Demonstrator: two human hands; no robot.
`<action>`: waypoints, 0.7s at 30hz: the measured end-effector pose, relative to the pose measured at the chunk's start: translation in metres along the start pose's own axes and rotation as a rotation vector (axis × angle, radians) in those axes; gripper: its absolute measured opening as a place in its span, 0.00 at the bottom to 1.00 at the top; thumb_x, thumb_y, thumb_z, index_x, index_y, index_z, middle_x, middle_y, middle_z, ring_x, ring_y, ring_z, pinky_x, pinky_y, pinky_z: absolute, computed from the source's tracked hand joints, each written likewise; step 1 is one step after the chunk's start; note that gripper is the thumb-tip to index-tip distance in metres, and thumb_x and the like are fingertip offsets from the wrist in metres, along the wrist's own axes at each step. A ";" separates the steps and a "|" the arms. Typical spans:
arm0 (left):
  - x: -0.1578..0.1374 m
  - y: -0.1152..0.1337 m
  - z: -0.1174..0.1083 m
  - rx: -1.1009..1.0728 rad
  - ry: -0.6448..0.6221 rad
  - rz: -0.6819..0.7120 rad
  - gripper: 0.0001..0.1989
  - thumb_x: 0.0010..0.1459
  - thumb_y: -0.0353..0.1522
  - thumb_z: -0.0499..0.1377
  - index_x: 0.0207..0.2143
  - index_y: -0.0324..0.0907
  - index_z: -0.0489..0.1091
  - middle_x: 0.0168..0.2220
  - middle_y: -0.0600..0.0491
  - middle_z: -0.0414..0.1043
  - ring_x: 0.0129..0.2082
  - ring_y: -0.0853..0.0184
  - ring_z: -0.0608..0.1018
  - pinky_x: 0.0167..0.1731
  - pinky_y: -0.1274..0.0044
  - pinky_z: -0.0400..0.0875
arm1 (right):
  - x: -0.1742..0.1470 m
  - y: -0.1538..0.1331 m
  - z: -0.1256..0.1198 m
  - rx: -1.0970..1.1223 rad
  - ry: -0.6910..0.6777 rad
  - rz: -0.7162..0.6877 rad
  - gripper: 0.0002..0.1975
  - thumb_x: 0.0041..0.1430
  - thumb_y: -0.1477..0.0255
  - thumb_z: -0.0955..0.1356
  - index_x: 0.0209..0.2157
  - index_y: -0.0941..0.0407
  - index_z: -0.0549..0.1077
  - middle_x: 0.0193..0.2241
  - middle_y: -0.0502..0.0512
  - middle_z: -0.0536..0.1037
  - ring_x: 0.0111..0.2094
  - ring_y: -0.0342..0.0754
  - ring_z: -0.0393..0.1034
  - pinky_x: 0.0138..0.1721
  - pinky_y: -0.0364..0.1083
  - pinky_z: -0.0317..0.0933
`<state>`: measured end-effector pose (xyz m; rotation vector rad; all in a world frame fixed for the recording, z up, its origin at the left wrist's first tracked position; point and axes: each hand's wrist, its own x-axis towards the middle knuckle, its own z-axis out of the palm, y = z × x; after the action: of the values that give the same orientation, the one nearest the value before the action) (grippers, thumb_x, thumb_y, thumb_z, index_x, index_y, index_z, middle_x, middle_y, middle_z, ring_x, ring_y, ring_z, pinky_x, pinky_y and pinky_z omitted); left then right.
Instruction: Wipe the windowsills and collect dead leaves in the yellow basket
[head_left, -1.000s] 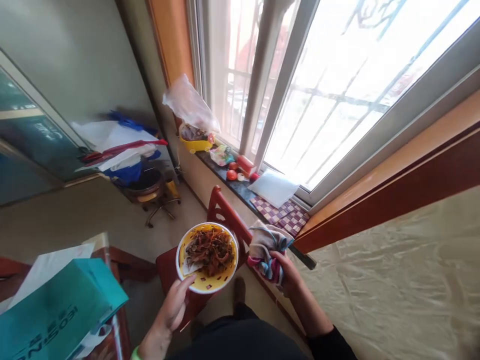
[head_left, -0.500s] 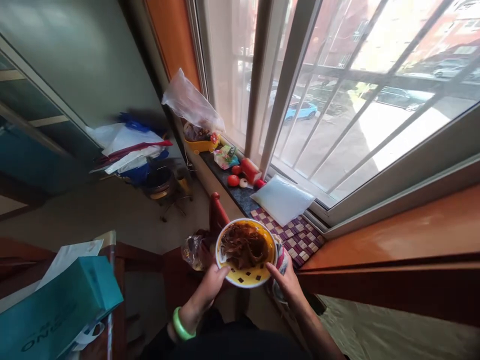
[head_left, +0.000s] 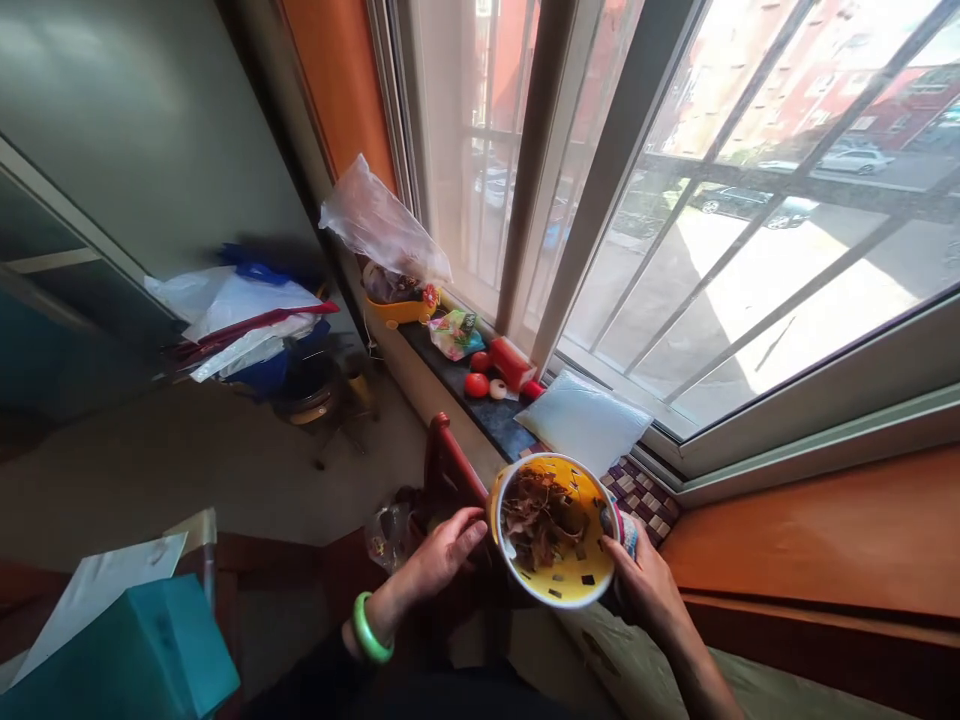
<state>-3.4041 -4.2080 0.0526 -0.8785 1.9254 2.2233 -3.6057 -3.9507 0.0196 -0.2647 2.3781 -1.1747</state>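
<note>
Hands [head_left: 446,548] [head_left: 651,582] either side of basket [head_left: 583,488]

The basket [head_left: 592,550] in the right hand [head_left: 641,572] is yellow with a white rim, its contents [head_left: 536,520] brown. Behind the left hand [head_left: 446,548] the bangle [head_left: 363,628] is light green; past the right, the mat [head_left: 646,502] is checked purple and cream.

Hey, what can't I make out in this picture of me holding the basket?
All in the head view:
The rest of the cloth: hidden behind the yellow basket and right hand.
Whether the left hand touches the basket: too close to tell.
Part of the checked mat: covered by the white packet.
The rest of the teal bag: cut off at lower left.
</note>
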 end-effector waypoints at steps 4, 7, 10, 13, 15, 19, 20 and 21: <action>0.062 0.015 -0.045 0.098 0.154 0.181 0.21 0.59 0.44 0.63 0.50 0.41 0.76 0.49 0.43 0.78 0.45 0.57 0.80 0.40 0.71 0.78 | 0.007 -0.018 0.004 -0.002 0.018 0.031 0.37 0.44 0.45 0.66 0.51 0.55 0.73 0.41 0.58 0.83 0.46 0.63 0.76 0.49 0.55 0.67; 0.129 0.037 -0.071 0.316 0.345 0.331 0.17 0.55 0.34 0.66 0.47 0.39 0.76 0.52 0.41 0.75 0.47 0.56 0.79 0.47 0.66 0.77 | 0.012 -0.028 0.011 -0.007 0.037 0.026 0.37 0.43 0.46 0.65 0.50 0.54 0.73 0.44 0.59 0.82 0.48 0.64 0.75 0.51 0.56 0.66; 0.194 0.058 -0.081 0.581 0.409 0.413 0.23 0.54 0.27 0.65 0.53 0.38 0.72 0.60 0.40 0.68 0.57 0.53 0.74 0.58 0.63 0.71 | 0.019 -0.034 0.017 -0.016 -0.006 0.010 0.36 0.45 0.46 0.65 0.51 0.54 0.72 0.45 0.59 0.82 0.49 0.63 0.74 0.53 0.56 0.65; 0.242 0.070 -0.083 0.847 0.410 0.368 0.31 0.52 0.26 0.67 0.59 0.36 0.66 0.64 0.36 0.62 0.65 0.48 0.65 0.65 0.60 0.58 | 0.027 -0.035 0.023 0.011 -0.036 -0.007 0.37 0.46 0.45 0.65 0.52 0.54 0.72 0.46 0.59 0.81 0.49 0.63 0.74 0.53 0.56 0.66; 0.262 0.072 -0.082 0.923 0.382 0.310 0.35 0.50 0.27 0.70 0.60 0.34 0.64 0.64 0.34 0.61 0.65 0.46 0.64 0.65 0.60 0.57 | 0.032 -0.032 0.025 0.041 -0.054 -0.012 0.36 0.46 0.45 0.66 0.51 0.53 0.72 0.47 0.59 0.81 0.49 0.63 0.74 0.53 0.56 0.66; 0.283 0.070 -0.086 0.941 0.354 0.254 0.38 0.45 0.27 0.72 0.59 0.32 0.65 0.60 0.32 0.63 0.61 0.44 0.67 0.62 0.59 0.58 | 0.040 -0.022 0.028 0.096 -0.098 -0.036 0.34 0.48 0.46 0.68 0.52 0.51 0.72 0.48 0.58 0.81 0.50 0.62 0.75 0.54 0.55 0.66; 0.286 0.069 -0.087 0.936 0.349 0.245 0.38 0.43 0.27 0.72 0.58 0.33 0.66 0.60 0.33 0.64 0.61 0.43 0.67 0.62 0.59 0.58 | 0.042 -0.019 0.029 0.103 -0.107 -0.041 0.33 0.48 0.46 0.68 0.52 0.51 0.72 0.48 0.58 0.81 0.50 0.62 0.75 0.54 0.55 0.67; 0.288 0.068 -0.089 0.925 0.345 0.237 0.38 0.42 0.27 0.73 0.57 0.34 0.67 0.59 0.34 0.64 0.60 0.44 0.68 0.61 0.60 0.59 | 0.044 -0.016 0.029 0.102 -0.112 -0.040 0.33 0.48 0.46 0.68 0.52 0.51 0.72 0.48 0.58 0.81 0.50 0.62 0.75 0.54 0.55 0.67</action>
<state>-3.6390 -4.3936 -0.0240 -0.9038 2.8996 0.9967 -3.6298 -3.9973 0.0027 -0.3366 2.2181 -1.2615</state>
